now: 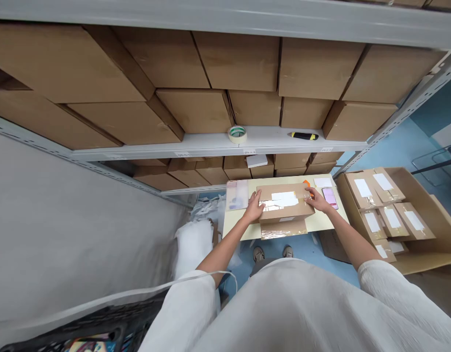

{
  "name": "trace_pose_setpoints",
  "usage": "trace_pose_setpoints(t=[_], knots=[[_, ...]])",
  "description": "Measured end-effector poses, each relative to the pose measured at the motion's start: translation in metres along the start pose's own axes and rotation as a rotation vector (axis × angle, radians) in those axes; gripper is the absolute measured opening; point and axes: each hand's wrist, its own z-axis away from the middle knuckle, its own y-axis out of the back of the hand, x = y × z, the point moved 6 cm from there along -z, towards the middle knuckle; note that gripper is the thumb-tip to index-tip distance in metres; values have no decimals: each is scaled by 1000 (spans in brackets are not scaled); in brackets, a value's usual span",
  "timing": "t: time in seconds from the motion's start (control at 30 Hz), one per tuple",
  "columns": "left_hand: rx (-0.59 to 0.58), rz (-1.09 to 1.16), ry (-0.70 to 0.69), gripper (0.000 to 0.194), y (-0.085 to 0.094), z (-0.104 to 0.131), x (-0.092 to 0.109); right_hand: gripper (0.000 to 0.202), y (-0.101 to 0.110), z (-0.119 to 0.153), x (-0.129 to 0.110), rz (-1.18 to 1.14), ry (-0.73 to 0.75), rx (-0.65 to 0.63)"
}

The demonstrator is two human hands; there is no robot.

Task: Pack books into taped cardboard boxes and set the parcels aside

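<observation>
A cardboard box with a white label and shiny clear tape sits on a small cream table. My left hand grips its left end, with the thumb on top. At the right end, my right hand is closed on the box's edge. An orange object, partly hidden, shows just behind my right hand. Below the box's near side, a taped piece of cardboard reaches the table edge; whether it is a flap or another box I cannot tell.
A phone and white paper lie on the table's right. Shelves ahead hold cardboard boxes, a tape roll and a utility knife. Labelled parcels fill a large carton at right. White packing material stands left.
</observation>
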Motion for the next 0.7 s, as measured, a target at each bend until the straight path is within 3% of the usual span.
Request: trace_pose_setpoints(t=[0.1,0.2,0.27,0.4,0.57,0.7], knots=[[80,-242,-153,65,-18,8,33,66,0,2,4,30,14,36],[-69,-360,-382,55,-56,16,72,65,-3,4,5,20,37,42],[-176,-417,-456,61,-79,20,86,65,-4,5,5,7,60,50],[-217,-483,-448,68,-95,21,89,61,1,4,18,-58,62,96],[-243,-496,-410,71,-96,21,79,47,36,5,72,-25,-151,369],[-258,-508,-391,71,-95,21,81,38,40,-1,96,185,-216,327]])
